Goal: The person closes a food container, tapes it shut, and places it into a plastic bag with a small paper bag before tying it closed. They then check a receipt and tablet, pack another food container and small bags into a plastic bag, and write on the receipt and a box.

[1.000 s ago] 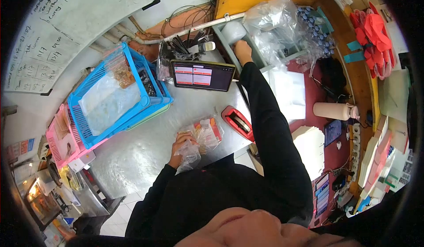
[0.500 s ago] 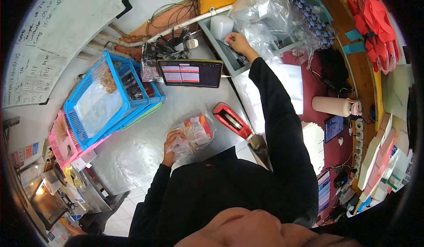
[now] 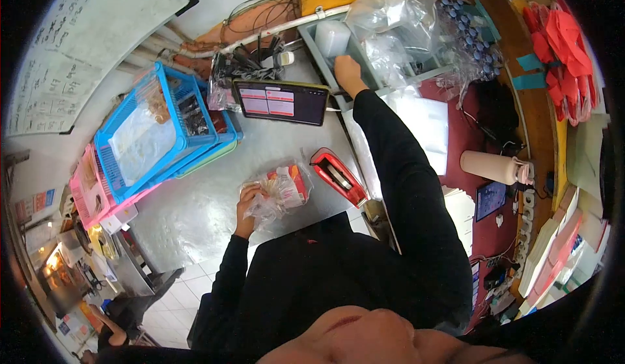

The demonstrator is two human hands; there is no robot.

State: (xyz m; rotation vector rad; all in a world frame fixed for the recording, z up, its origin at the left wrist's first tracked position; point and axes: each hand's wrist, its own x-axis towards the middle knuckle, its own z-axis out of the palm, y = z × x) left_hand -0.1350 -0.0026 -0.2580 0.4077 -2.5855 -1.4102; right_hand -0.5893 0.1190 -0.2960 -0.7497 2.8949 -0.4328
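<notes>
My left hand [image 3: 247,201] is closed on the gathered neck of a clear plastic bag [image 3: 263,211] at the metal table's front. Inside the bag shows a red and orange box [image 3: 288,183], partly covered by crumpled plastic. My right hand [image 3: 348,72] reaches into a grey divided tray [image 3: 317,57] at the back, beside a white block-shaped thing [image 3: 332,37]. Its fingertips point down and are hidden, so what they touch cannot be seen. Right of the bagged box lies a red tape dispenser [image 3: 338,177].
A tablet [image 3: 281,102] stands behind the bag. Blue baskets [image 3: 140,139] sit on the left, with black wrapped items [image 3: 250,68] at the back. Clear plastic bags [image 3: 394,19] fill part of the tray. A beige bottle [image 3: 495,167] lies right. Another person's arm [image 3: 111,325] shows lower left.
My right hand has shifted within the tray, its fingers now pointing downward and out of sight. My left hand still grips the bag. The camera view has moved slightly.
</notes>
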